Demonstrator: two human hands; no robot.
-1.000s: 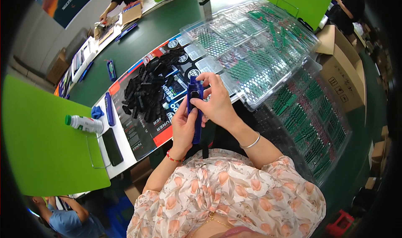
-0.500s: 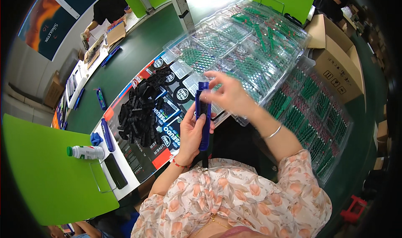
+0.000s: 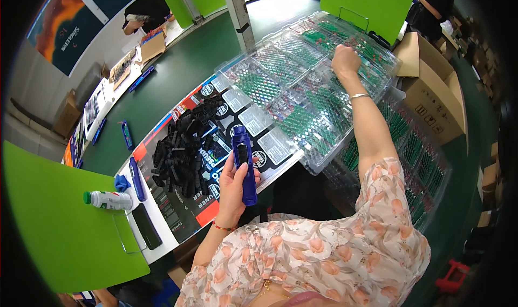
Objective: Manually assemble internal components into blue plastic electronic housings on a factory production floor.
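My left hand [image 3: 231,191] is wrapped round a long dark blue plastic casing [image 3: 249,191], held upright with a black insert showing in its upper opening. My right hand [image 3: 346,60] reaches over the far part of a clear plastic tray [image 3: 318,164]. Its fingers are curled down among slim green circuit boards [image 3: 318,121] lying in the tray's compartments; what they pinch, if anything, is hidden. A heap of small black plastic parts [image 3: 181,150] lies on printed sheets left of my left hand.
Another tray of boards [image 3: 415,156] lies lower on the right, beside an open cardboard box [image 3: 431,86]. At left are a blue casing [image 3: 137,178], a white bottle [image 3: 110,200], a dark phone [image 3: 147,226] and a green panel [image 3: 70,215]. Another person [image 3: 145,15] works beyond the table.
My right hand has left the blue casing and moved up and right to the tray of boards. My left hand has shifted slightly down and left, still holding the casing.
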